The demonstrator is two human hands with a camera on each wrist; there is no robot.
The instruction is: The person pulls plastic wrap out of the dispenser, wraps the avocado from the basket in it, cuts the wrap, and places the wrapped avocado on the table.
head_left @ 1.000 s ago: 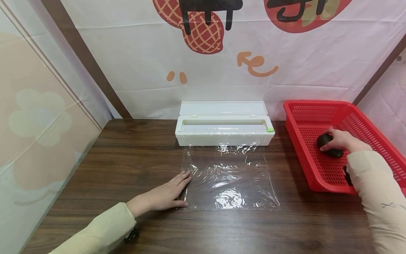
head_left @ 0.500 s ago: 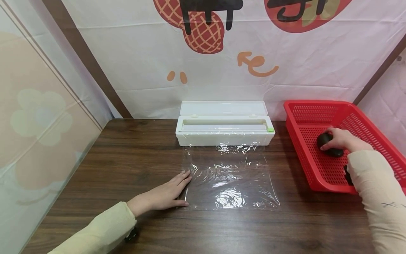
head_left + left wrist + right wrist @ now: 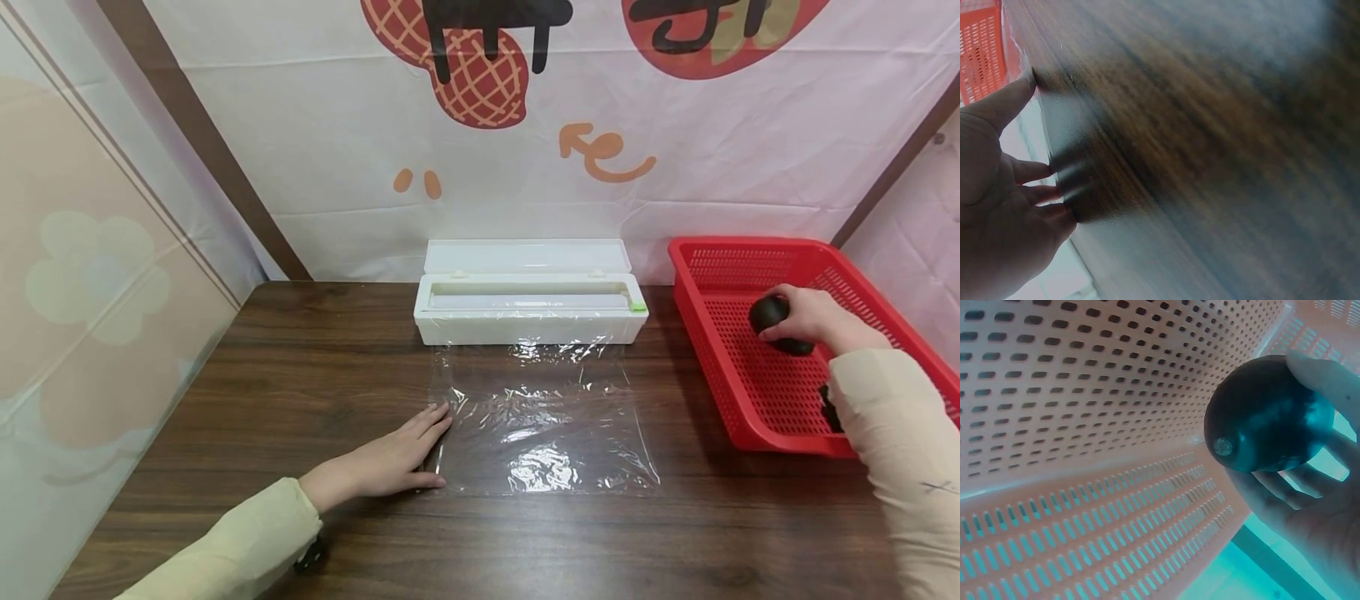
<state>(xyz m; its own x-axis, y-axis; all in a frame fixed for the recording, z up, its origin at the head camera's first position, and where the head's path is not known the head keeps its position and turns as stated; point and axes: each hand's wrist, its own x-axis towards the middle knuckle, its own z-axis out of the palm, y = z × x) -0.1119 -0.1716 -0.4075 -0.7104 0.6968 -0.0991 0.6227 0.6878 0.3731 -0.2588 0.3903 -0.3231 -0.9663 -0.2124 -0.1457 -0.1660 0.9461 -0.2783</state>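
In the head view my left hand lies flat on the table, fingers straight, its fingertips and thumb at the left edge of a sheet of cling film. That film stretches toward me from a white cling film dispenser, whose lid stands raised at the back. Over at the right, my right hand grips a dark avocado inside a red plastic basket. The right wrist view shows the avocado between thumb and fingers, a pale stem scar on its end.
A green slider sits at the dispenser's right end. Printed cloth hangs behind the brown wooden table, with another panel along the left. The basket's perforated walls surround the right hand.
The right hand has risen slightly with the avocado and shifted a little away from me, still within the basket. The left hand and the film have stayed where they were.
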